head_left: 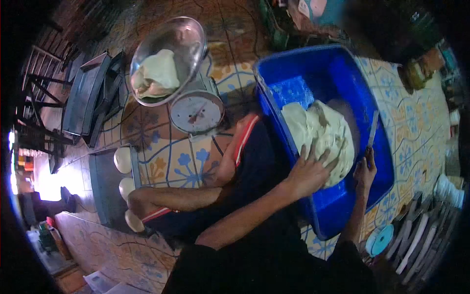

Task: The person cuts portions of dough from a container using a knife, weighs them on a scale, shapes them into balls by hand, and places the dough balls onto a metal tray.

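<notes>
A large mass of pale dough lies in a blue plastic tub in front of me. My left hand rests on the dough's near side with its fingers spread. In my right hand, over the tub's right part, is the handle of a flat blade that points away from me. More dough sits in a metal bowl on a scale with a round dial.
A dark tray with dough balls is at the left, and empty metal trays lie behind it. My bent legs are between tray and tub. At the lower right are a turquoise round lid and several long rods.
</notes>
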### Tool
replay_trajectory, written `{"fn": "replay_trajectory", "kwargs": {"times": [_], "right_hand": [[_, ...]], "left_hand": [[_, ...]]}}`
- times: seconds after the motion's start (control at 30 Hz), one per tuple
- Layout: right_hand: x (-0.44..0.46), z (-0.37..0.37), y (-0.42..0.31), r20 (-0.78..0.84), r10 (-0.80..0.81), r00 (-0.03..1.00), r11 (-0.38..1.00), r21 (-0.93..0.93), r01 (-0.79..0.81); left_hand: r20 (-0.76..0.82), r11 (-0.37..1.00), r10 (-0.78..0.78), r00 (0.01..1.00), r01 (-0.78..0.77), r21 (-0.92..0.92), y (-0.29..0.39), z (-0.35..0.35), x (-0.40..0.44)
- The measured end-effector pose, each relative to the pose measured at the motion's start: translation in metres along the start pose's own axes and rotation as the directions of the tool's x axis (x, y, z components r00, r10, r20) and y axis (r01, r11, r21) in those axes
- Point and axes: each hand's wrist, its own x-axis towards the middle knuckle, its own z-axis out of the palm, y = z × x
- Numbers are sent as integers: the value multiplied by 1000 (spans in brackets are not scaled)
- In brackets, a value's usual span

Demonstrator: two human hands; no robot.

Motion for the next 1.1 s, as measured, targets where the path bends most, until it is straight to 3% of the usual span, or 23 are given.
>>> {"fn": "replay_trajectory", "kwargs": {"times": [0.07, 0.1, 0.13, 0.2, 0.3, 0.43, 0.5, 0.53, 0.57, 0.6, 0.63, 0.67, 0.7, 0.73, 0.77, 0.8, 0.83, 0.9, 0.93, 0.97, 1.03, 1.07, 1.1], "right_hand": [[7, -2, 52, 58, -220, 974, 969, 131, 211], [9, 1, 61, 59, -276, 959, 961, 12, 275], [-3, 12, 44, 118, -221, 968, 970, -74, 230], [-15, 25, 17, 172, -195, 965, 969, -120, 217], [-14, 27, 18, 168, -154, 974, 966, -180, 184], [-9, 26, 27, 193, -104, 976, 956, -252, 151], [-7, 31, 33, 219, -214, 952, 879, -382, 285], [-10, 34, 29, 221, -226, 949, 876, -379, 297], [-15, 38, 25, 224, -363, 904, 588, -698, 409], [-16, 45, 18, 274, -484, 831, 191, -893, 407], [-19, 61, -3, 270, -470, 840, 375, -801, 467], [-31, 87, -43, 353, -537, 766, 486, -613, 623], [-44, 118, -84, 410, -614, 674, 557, -379, 739], [-50, 150, -111, 572, -554, 604, 649, -158, 745], [-70, 187, -146, 679, -583, 446, 569, -49, 821], [-78, 229, -170, 697, -716, 46, 281, 227, 932], [-96, 269, -199, 684, -721, -111, 221, 379, 899], [-121, 360, -230, 649, -673, -355, 107, 561, 821], [-126, 407, -233, 633, -629, -451, 21, 594, 804], [-129, 443, -229, 687, -555, -468, 36, 582, 812], [-141, 487, -229, 713, -474, -517, 4, 589, 808], [-145, 497, -232, 785, -385, -486, -52, 508, 860], [-148, 505, -234, 850, -290, -440, -120, 423, 898]], "left_hand": [[-224, 997, -57, 973, 42, -72, 7, -19, 2], [-307, 991, -92, 947, 57, -122, 2, -25, -2], [-296, 991, -85, 951, 51, -123, -6, -28, -7], [-351, 943, -146, 925, 24, -331, -21, -36, -16], [-386, 885, -227, 894, 23, -465, -42, -37, -44], [-411, 764, -555, 723, 248, -595, -64, -65, -92], [-477, 681, -683, 553, 246, -690, -89, -65, -122], [-495, 617, -741, 453, 171, -768, -109, -65, -139], [-496, 553, -795, 349, 81, -829, -130, -64, -158], [-479, 509, -852, 214, 121, -852, -153, -64, -180], [-458, 463, -887, 67, 146, -875, -173, -64, -197], [-475, 477, -879, 50, 128, -870, -189, -63, -206], [-488, 487, -871, 53, -27, -873, -206, -65, -210], [-506, 489, -861, 56, -183, -853, -219, -74, -212], [-378, 361, -925, 20, -260, -896, -206, -105, -190], [-234, 181, -969, 82, -410, -894, -221, -110, -184], [-105, -4, -980, 171, -539, -842, -246, -106, -183], [-199, 66, -927, 319, -382, -922, -329, -59, -192], [-193, 29, -950, 245, -547, -837, -313, -76, -184], [-175, -1, -967, 183, -695, -719, -289, -87, -163], [-262, 321, -947, -185, -561, -763, -285, -105, -149], [-285, 358, -934, -218, -581, -730, -294, -107, -151], [-280, 358, -933, -226, -504, -786, -310, -99, -152]]}}
